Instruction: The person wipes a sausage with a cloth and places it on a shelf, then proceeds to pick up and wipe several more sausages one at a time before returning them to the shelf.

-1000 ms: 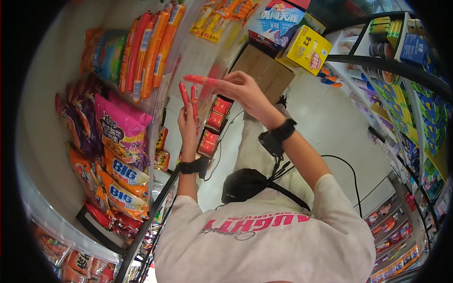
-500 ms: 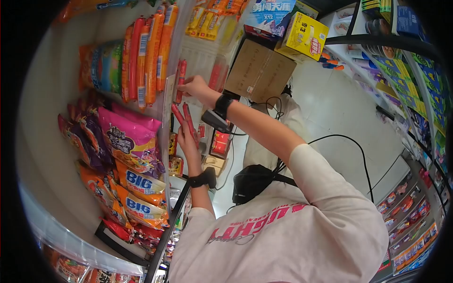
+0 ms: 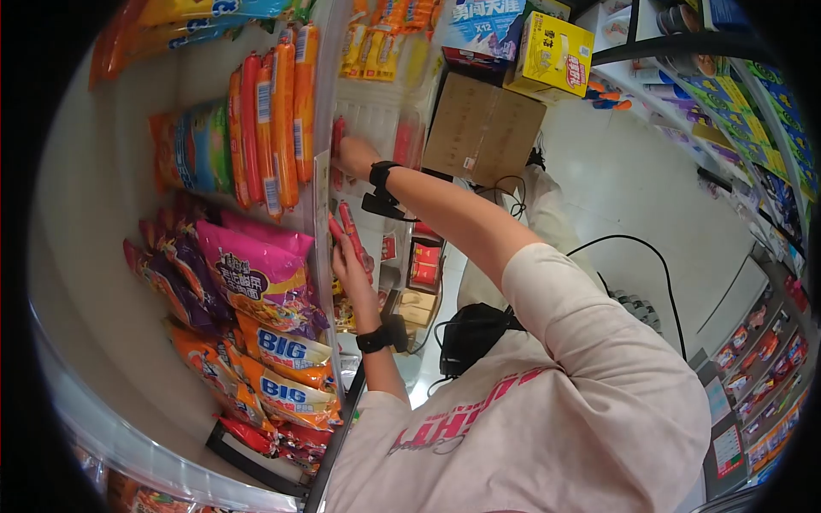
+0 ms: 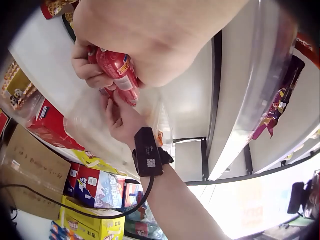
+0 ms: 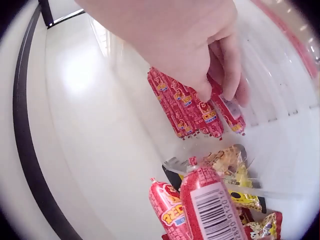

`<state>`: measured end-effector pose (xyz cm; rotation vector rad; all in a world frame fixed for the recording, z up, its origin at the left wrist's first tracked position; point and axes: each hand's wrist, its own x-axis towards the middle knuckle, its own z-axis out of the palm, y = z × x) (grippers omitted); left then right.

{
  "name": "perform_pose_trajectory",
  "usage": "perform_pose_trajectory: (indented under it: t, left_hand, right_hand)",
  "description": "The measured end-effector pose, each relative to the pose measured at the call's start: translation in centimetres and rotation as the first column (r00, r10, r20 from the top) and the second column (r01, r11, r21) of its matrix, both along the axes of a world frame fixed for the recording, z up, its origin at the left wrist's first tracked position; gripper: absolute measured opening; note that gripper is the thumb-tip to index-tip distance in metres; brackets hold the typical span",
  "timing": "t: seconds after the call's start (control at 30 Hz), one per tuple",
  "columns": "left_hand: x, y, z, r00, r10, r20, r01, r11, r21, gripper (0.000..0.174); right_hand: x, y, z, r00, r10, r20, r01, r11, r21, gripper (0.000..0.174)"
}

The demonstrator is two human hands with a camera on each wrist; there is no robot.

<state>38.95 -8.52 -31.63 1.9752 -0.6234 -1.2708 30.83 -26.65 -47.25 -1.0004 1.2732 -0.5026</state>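
Note:
My left hand [image 3: 352, 272] grips red-wrapped sausages [image 3: 350, 224] that stick up past its fingers. In the right wrist view two of these, one with a barcode [image 5: 212, 207], fill the lower part. My right hand [image 3: 355, 156] reaches over the shelf edge above the left one. Its thumb and fingers pinch a red sausage [image 5: 231, 116] at the end of a row of matching sausages [image 5: 172, 102] in a clear plastic bin [image 5: 280, 117]. In the left wrist view the right hand [image 4: 122, 120] is just below the left hand's sausages [image 4: 120, 70].
Larger orange sausages [image 3: 282, 120], pink snack bags [image 3: 261, 278] and orange BIG bags [image 3: 286, 389] line the shelf on the left. A cardboard box [image 3: 483, 128] and a yellow box [image 3: 552, 56] stand beyond the hands. Black-and-yellow snack packs [image 5: 235, 172] lie beside the bin.
My right hand has carried a red sausage from near the left hand to the row in the bin. The left hand still grips its sausages, and the head view has shifted.

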Motion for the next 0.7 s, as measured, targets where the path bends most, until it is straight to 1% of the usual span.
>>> perform_pose_trajectory:
  t: [0.03,0.1,0.13,0.2,0.27,0.33,0.37,0.4,0.43,0.5,0.53,0.6,0.7]
  left_hand:
    - [0.3,-0.2,-0.6,0.999,-0.016,0.029,0.017,1.0,-0.027,0.032]
    - [-0.1,-0.9,-0.2,1.0,-0.024,-0.002,0.024,0.999,-0.036,0.032]
    - [-0.4,-1.2,0.1,1.0,-0.025,-0.018,0.024,0.999,-0.039,0.032]
    - [0.0,-1.8,-0.3,0.999,-0.042,0.003,0.042,0.998,-0.037,0.033]
    - [-0.1,-2.5,-0.7,0.999,-0.041,0.013,0.041,0.998,-0.041,0.033]
    - [-0.2,-3.2,-1.0,1.0,-0.016,0.018,0.016,0.999,-0.043,0.038]
    - [-0.1,-3.6,-1.0,1.0,-0.021,0.002,0.021,1.0,-0.023,0.04]
    - [0.0,-4.1,-1.2,1.0,-0.024,-0.015,0.024,1.0,-0.006,0.042]
    - [0.0,-4.4,-1.4,0.999,-0.024,-0.032,0.024,1.0,0.013,0.045]
    - [-0.6,-5.0,-1.3,0.998,-0.058,-0.033,0.058,0.998,-0.006,0.034]
    - [-0.9,-5.4,-1.4,0.996,-0.078,-0.036,0.077,0.997,-0.019,0.03]
    - [0.2,-5.4,-3.1,0.986,-0.164,0.04,0.166,0.985,-0.046,0.031]
    - [1.6,-5.2,-4.3,0.958,-0.213,0.193,0.228,0.972,-0.058,0.034]
  right_hand:
    - [0.0,-0.2,-0.1,1.0,-0.017,-0.008,0.016,0.999,-0.04,0.028]
    - [0.7,-0.2,-0.6,0.999,-0.047,-0.022,0.044,0.992,-0.115,0.03]
    - [1.1,-0.3,-1.1,1.0,-0.002,-0.003,0.002,0.998,-0.065,0.029]
    - [1.5,-1.1,-2.3,0.995,0.086,0.04,-0.087,0.996,0.028,0.027]
    - [1.2,-1.1,-4.1,0.981,0.192,0.019,-0.184,0.963,-0.199,0.034]
    - [-0.6,-0.7,-2.9,0.98,0.16,0.115,-0.142,0.978,-0.152,0.039]
    - [-2.9,-0.3,0.7,0.975,0.061,0.214,-0.065,0.998,0.016,0.04]
    - [-4.9,0.2,3.8,0.955,-0.051,0.292,-0.005,0.982,0.188,0.043]
    - [-6.1,1.1,5.3,0.932,-0.056,0.357,-0.001,0.987,0.159,0.044]
    - [-7.8,2.9,7.4,0.875,-0.062,0.481,0.01,0.994,0.109,0.047]
    - [-8.6,3.1,8.2,0.897,-0.008,0.441,-0.025,0.997,0.07,0.047]
    - [-9.5,3.2,9.5,0.929,0.096,0.357,-0.1,0.995,-0.008,0.049]
    - [-8.9,2.7,7.3,0.936,0.055,0.348,-0.047,0.998,-0.03,0.045]
